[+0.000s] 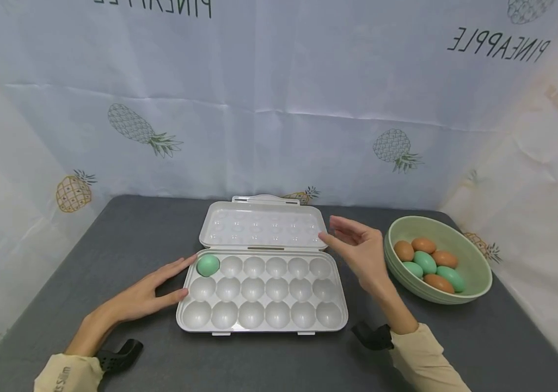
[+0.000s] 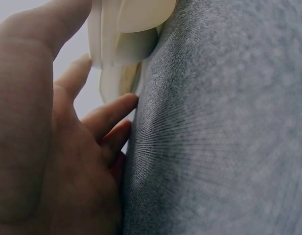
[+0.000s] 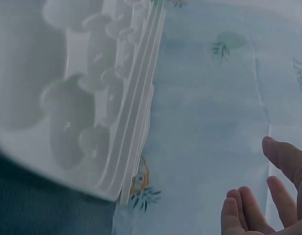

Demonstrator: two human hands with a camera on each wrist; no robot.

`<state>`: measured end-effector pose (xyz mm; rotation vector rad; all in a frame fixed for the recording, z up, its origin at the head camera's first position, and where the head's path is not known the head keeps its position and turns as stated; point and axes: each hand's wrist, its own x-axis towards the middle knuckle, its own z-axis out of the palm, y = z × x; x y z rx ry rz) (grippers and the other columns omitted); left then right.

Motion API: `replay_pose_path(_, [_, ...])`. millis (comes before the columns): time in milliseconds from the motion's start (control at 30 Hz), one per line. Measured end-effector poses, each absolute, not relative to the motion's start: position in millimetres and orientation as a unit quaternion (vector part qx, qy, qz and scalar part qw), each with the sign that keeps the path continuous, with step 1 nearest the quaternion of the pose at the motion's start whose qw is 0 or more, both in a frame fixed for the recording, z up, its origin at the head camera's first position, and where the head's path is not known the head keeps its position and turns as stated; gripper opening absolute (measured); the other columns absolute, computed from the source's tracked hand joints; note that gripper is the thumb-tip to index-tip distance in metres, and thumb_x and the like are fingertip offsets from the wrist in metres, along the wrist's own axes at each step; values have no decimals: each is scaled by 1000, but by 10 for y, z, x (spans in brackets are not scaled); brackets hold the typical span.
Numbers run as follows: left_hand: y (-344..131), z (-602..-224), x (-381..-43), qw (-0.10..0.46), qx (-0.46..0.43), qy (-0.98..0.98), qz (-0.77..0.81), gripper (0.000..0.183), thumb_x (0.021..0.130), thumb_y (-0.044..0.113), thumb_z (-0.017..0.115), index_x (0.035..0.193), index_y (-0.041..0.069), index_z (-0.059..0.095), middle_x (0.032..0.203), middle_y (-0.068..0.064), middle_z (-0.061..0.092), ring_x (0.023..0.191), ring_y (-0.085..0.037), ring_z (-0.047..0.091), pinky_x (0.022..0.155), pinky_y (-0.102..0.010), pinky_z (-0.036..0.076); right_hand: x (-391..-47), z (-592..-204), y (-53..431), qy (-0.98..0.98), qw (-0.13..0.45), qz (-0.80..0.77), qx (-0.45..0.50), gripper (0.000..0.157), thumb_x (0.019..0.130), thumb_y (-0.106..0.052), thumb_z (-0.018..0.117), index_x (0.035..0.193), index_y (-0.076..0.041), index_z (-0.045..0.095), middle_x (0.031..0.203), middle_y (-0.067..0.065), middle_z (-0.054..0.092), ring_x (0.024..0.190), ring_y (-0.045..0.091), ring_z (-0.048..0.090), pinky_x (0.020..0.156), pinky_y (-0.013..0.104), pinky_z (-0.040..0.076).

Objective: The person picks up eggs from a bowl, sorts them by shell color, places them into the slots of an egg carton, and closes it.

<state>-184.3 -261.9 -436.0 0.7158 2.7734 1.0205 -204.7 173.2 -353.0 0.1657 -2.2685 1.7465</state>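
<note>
A white egg box [image 1: 264, 291] lies with its lid [image 1: 264, 224] folded back, in the middle of the dark table. One green egg [image 1: 207, 265] sits in the far left hollow; the other hollows hold nothing. My left hand [image 1: 148, 291] rests at the box's left edge, thumb and fingertips touching it, fingers straight. In the left wrist view those fingers [image 2: 109, 117] lie along the box's side [image 2: 124, 49]. My right hand [image 1: 359, 247] hovers by the right end of the lid with nothing in its grasp, its fingers relaxed; the right wrist view shows the box [image 3: 87, 98] beside it.
To the right stands a green bowl [image 1: 477, 286] with several brown and green eggs [image 1: 424, 262] in it, close to my right forearm. A pineapple-print cloth [image 1: 279, 109] hangs behind the table [image 1: 161, 348]. Black wrist straps show on both arms.
</note>
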Motion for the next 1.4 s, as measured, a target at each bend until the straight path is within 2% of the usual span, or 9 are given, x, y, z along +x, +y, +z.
replay_pose_path(67, [-2622, -4364, -1841, 50, 235, 912, 334, 70, 100, 37, 65, 161, 35, 32, 162, -27, 36, 148, -56, 33, 107, -78, 34, -2058, -3534, 1905, -786, 149, 599, 36, 47, 87, -7, 81, 131, 2, 67, 110, -21, 73, 106, -8, 68, 95, 15, 56])
replay_pose_path(133, [-2621, -4369, -1841, 49, 234, 912, 332, 70, 99, 38, 65, 161, 36, 32, 162, -26, 36, 148, -55, 33, 107, -77, 34, -2050, -3533, 2082, -788, 160, 594, 19, 47, 88, -8, 80, 132, 2, 66, 105, -30, 70, 105, -10, 67, 92, 11, 55])
replay_pose_path(433, [-2626, -4371, -1839, 50, 227, 915, 329, 70, 99, 40, 65, 161, 37, 32, 162, -26, 37, 148, -56, 32, 108, -78, 33, -2004, -3635, 2885, -750, 209, 623, -76, 36, 86, -8, 82, 122, -14, 76, 97, -25, 76, 92, -10, 69, 76, 5, 54])
replay_pose_path(600, [-2629, -4372, -1836, 51, 226, 916, 328, 70, 99, 39, 65, 161, 35, 32, 162, -25, 37, 148, -55, 33, 108, -78, 33, -1997, -3693, 3209, -742, 204, 628, -117, 30, 86, -12, 83, 112, -24, 78, 92, -27, 75, 87, -12, 68, 75, 3, 51])
replay_pose_path(767, [-2622, -4363, -1831, 52, 225, 916, 330, 69, 99, 39, 65, 161, 36, 32, 162, -26, 37, 148, -56, 32, 108, -79, 33, -1965, -3710, 3428, -782, 175, 580, -148, 36, 89, -24, 81, 123, -28, 73, 91, -37, 68, 88, -19, 62, 74, 1, 46])
replay_pose_path(1000, [-2602, -4365, -1841, 45, 228, 915, 331, 69, 99, 38, 65, 160, 36, 33, 162, -26, 38, 148, -56, 33, 109, -78, 33, -1924, -3752, 3643, -836, 150, 506, -149, 52, 91, -30, 78, 140, -22, 64, 90, -43, 60, 86, -23, 57, 71, 1, 46])
replay_pose_path(1167, [-2593, -4362, -1838, 50, 224, 915, 331, 69, 99, 39, 65, 160, 36, 33, 162, -26, 37, 148, -57, 31, 109, -78, 32, -1914, -3786, 3739, -852, 137, 474, -175, 46, 91, -34, 79, 134, -25, 68, 82, -44, 57, 79, -23, 54, 67, 2, 46])
replay_pose_path(1233, [-2591, -4359, -1836, 51, 222, 916, 330, 69, 99, 40, 65, 160, 37, 33, 162, -26, 37, 148, -57, 31, 110, -78, 31, -1923, -3794, 3749, -861, 127, 458, -183, 49, 90, -36, 79, 134, -18, 68, 77, -43, 56, 75, -22, 54, 65, 3, 47])
replay_pose_path(1400, [-2593, -4354, -1832, 49, 220, 916, 331, 69, 99, 40, 65, 160, 36, 33, 162, -26, 37, 148, -57, 32, 110, -77, 31, -1952, -3811, 3748, -891, 98, 410, -166, 72, 90, -39, 79, 141, 7, 56, 75, -44, 52, 72, -22, 51, 62, 7, 49])
